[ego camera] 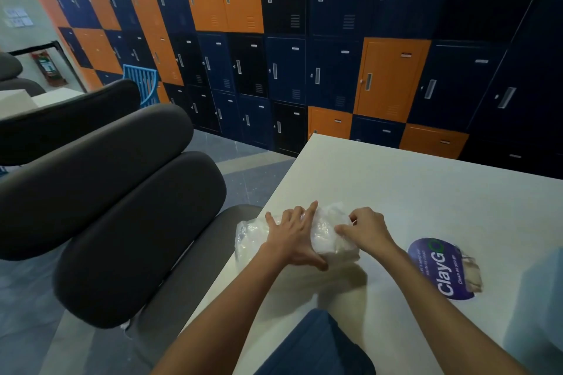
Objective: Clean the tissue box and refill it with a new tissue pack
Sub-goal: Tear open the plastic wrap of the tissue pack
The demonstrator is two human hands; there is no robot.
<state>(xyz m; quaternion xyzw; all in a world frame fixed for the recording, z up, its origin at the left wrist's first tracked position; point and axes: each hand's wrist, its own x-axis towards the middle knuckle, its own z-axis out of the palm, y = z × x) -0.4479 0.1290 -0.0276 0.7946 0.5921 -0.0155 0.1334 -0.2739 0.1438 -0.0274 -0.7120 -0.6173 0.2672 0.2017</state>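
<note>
Close to the left edge of the white table point(426, 192) lies the tissue pack point(324, 233) in its clear plastic wrap. The left hand point(292, 237) presses flat on it with fingers spread and straight. The right hand point(365, 230) pinches the wrap at the pack's right end with curled fingers. A round purple ClayGo sticker point(438, 268) sits on the table further right. Dark grey chairs point(122, 207) stand to the left, and orange and navy lockers point(304, 39) fill the wall behind.
</note>
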